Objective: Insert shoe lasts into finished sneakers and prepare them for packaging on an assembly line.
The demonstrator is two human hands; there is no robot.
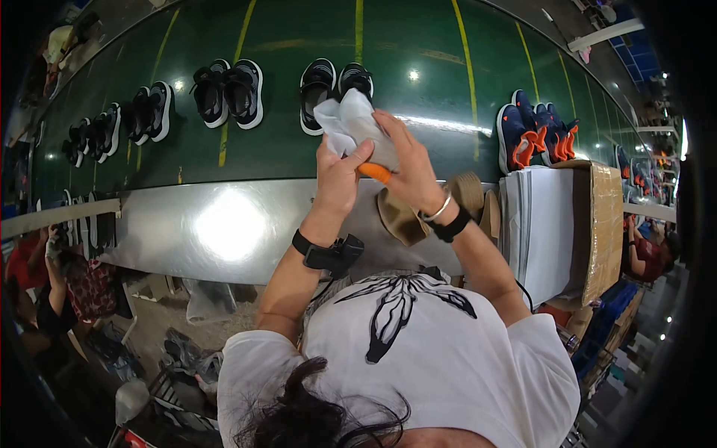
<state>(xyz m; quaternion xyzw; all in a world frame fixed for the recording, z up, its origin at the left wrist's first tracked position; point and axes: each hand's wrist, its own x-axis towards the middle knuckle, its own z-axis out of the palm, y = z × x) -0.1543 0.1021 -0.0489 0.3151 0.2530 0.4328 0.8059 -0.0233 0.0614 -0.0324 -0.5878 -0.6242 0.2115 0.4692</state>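
Note:
Both my hands are raised in front of me over a metal ledge [224, 224], working on one shoe. My left hand [337, 173] pinches a wad of white tissue paper [345, 119] against the shoe. My right hand [407, 160] wraps around the same bundle; only an orange bit of the shoe [373, 172] shows between my fingers. The rest of the shoe is hidden by paper and hands. A black strap with a small device sits on my left wrist, a black band and a bracelet on my right.
A green conveyor belt [299, 149] carries pairs of black sandals [230, 92] and navy-orange shoes [532, 133]. A stack of white paper sheets [541, 224] lies beside a cardboard box [609, 224] at right. Brown insoles [403, 216] rest below my hands. Another person sits at far left.

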